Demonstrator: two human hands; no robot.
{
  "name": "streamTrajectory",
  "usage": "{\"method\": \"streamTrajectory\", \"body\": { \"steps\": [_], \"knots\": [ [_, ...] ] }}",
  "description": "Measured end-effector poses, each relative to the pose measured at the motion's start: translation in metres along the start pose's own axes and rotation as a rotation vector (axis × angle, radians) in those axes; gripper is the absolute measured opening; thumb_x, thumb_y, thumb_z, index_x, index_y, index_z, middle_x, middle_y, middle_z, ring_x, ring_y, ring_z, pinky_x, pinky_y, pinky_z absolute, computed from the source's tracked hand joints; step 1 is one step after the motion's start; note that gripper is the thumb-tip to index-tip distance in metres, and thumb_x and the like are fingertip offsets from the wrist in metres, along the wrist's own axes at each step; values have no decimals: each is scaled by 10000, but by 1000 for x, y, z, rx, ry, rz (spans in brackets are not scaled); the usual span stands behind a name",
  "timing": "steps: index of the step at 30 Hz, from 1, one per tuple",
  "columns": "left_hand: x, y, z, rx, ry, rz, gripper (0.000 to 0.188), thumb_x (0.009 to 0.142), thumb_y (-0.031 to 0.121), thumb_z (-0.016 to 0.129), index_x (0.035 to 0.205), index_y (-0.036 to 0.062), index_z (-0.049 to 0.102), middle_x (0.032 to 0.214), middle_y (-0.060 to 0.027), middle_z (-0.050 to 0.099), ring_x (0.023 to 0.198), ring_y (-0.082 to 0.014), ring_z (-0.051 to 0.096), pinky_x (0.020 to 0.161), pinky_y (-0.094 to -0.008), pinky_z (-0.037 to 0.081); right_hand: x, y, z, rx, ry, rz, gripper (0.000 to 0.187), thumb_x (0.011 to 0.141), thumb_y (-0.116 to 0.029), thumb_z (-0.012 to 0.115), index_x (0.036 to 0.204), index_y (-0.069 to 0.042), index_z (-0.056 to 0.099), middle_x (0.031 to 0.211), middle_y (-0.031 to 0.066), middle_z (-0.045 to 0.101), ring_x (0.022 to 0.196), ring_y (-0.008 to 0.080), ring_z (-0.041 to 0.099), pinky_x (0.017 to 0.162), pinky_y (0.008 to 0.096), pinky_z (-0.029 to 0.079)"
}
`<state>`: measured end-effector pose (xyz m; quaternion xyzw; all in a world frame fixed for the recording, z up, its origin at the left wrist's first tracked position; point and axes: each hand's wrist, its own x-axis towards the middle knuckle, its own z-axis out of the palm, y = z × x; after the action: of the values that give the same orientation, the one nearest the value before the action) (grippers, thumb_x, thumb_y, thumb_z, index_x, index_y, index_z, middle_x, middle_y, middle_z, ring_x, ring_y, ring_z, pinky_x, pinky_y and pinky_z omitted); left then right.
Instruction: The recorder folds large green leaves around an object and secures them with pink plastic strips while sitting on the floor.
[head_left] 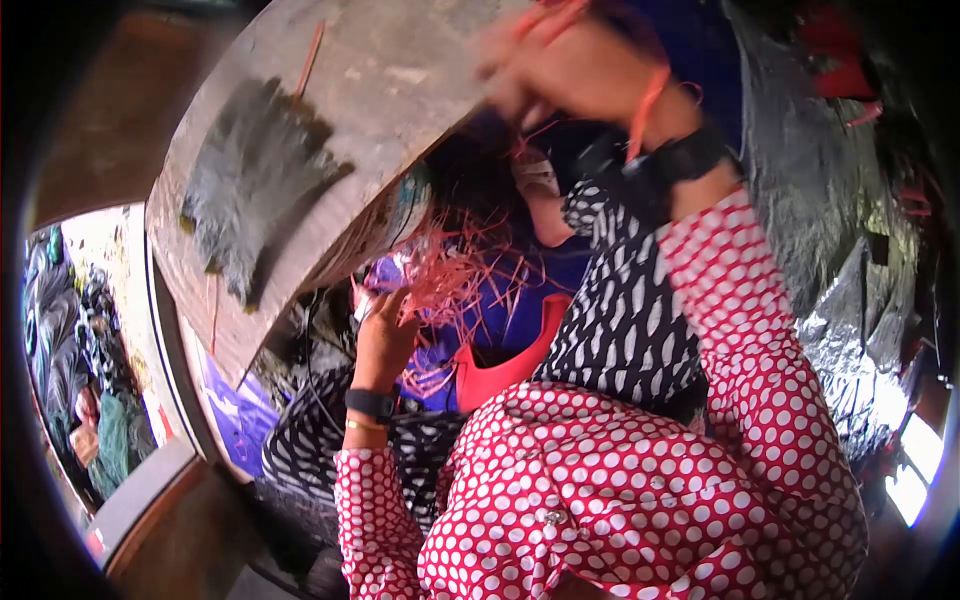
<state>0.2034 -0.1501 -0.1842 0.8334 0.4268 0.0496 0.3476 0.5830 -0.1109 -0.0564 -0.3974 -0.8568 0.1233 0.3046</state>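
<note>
Strips of pink-red material (470, 275) lie in a loose tangle near the centre, on a blue surface (568, 268). Just below them, toward five o'clock, sits a red curved piece (505, 378) with a scooped edge; whether it is an open container, or holds anything, I cannot tell. The left hand (385, 335) is at the tangle's edge, fingers partly curled, the heap at its one o'clock; whether it grasps a strand I cannot tell. The right hand (590, 85), up at one o'clock and blurred, has pink-red strands across its fingers and wrist, its grip unclear, with the tangle at its seven o'clock. At ten o'clock a grey ragged piece (260, 180) lies on a worn board (400, 90)
</note>
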Motion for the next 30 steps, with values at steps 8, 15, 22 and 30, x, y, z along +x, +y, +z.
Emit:
{"method": "streamTrajectory", "body": {
  "steps": [8, 15, 22, 30],
  "knots": [
    [-33, -77, 27, 674, -24, 496, 149, 783, 181, 590, 909, 104, 566, 812, -112, 606, 726, -266, 582, 602, -388, 447, 65, -135, 140, 415, 178, 3, 242, 722, -233, 582, 579, -39, 561, 540, 123, 540, 538, 306, 569, 468, 417, 435],
    [-23, -35, 14, 1041, -60, 581, 244, 806, 175, 594, 1034, 90, 571, 975, -124, 602, 926, -251, 552, 796, -387, 404, 103, -146, 148, 216, 205, 73, 152, 640, -174, 604, 586, -34, 625, 580, 113, 600, 562, 263, 610, 491, 381, 474],
    [-50, -28, -23, 1398, -93, 503, 343, 829, 169, 598, 1158, 76, 576, 1138, -135, 598, 1126, -236, 522, 990, -387, 361, 101, -137, 143, 358, 431, -79, 195, 643, -249, 646, 565, -72, 618, 664, 109, 597, 650, 259, 611, 537, 393, 471],
    [-48, -26, -74, -406, 21, -359, 135, 857, 82, 542, 921, -14, 611, 787, -17, 606, 710, -93, 548, 646, -245, 454, 56, -61, 88, 307, -43, -5, 252, 851, -248, 568, 750, -18, 588, 690, 157, 576, 621, 290, 572, 574, 383, 460]
  ]
}}
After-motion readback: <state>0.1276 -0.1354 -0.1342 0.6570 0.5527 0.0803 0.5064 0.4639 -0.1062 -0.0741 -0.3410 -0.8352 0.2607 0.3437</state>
